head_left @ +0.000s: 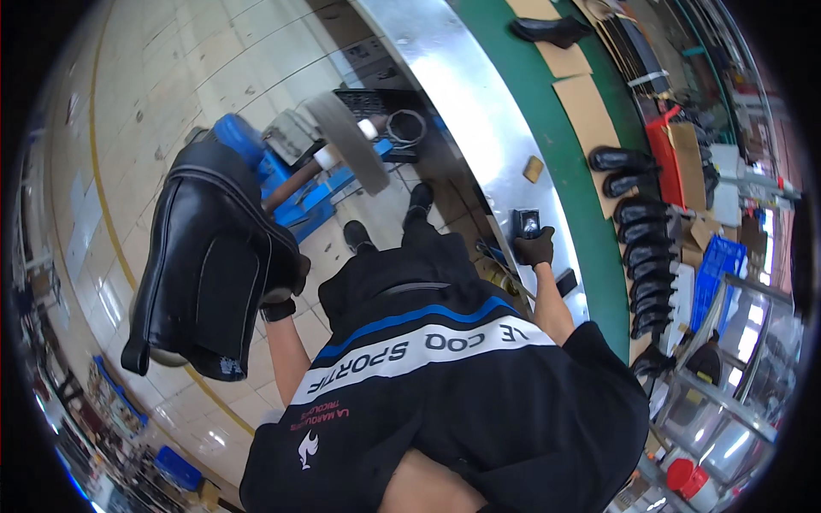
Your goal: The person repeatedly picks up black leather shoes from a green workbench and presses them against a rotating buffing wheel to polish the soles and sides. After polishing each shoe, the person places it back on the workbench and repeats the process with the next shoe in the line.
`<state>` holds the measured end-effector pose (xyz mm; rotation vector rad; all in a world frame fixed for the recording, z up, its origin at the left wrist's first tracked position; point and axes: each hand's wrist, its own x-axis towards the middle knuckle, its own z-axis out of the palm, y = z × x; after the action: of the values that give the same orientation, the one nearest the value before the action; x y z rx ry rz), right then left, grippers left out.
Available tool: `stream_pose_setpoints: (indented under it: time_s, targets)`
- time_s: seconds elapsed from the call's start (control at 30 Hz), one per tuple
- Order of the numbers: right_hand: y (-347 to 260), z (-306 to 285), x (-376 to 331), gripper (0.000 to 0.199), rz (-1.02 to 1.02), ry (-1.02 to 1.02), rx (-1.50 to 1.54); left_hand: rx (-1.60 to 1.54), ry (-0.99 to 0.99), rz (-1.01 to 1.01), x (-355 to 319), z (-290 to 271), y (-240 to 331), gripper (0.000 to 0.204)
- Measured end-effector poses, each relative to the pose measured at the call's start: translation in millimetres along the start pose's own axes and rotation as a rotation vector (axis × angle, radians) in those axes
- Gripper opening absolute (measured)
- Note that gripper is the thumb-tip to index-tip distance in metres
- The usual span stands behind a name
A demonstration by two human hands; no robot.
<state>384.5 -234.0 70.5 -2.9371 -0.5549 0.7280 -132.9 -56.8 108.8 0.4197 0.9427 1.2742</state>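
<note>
A black leather ankle boot with an elastic side panel and a heel pull tab is held up at the left. My left hand, in a dark glove, is closed on its toe end, with part of the fingers hidden behind the boot. My right hand, also gloved, grips a small dark box with a shiny top on the metal ledge. Beyond it on the same ledge lies a small brown block. Closer to me, a small black block sits near the right forearm.
A blue machine with a round grey wheel stands on the tiled floor ahead. The green conveyor belt runs along the right, carrying cardboard sheets and several black shoes. Past it are a red bin and a blue crate.
</note>
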Motion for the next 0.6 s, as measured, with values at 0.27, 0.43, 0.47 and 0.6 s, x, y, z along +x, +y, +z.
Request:
stream_pose_setpoints:
  time_s: [0.27,0.43,0.47,0.6]
  targets:
    - [-167,105,-65,0.077,-0.878,-0.301,0.194,-0.206,0.048,0.009,-2,-5,6,0.044]
    - [-211,111,-102,0.078,-0.903,-0.405,0.082,-0.266,0.094,-0.021,-26,-10,-6,0.043]
    - [-209,113,-106,0.078,-0.910,-0.398,0.119,-0.276,0.103,-0.032,-28,-11,-9,0.043]
    - [-206,120,-113,0.077,-0.843,-0.344,0.189,-0.305,0.129,-0.058,-40,-18,-11,0.043]
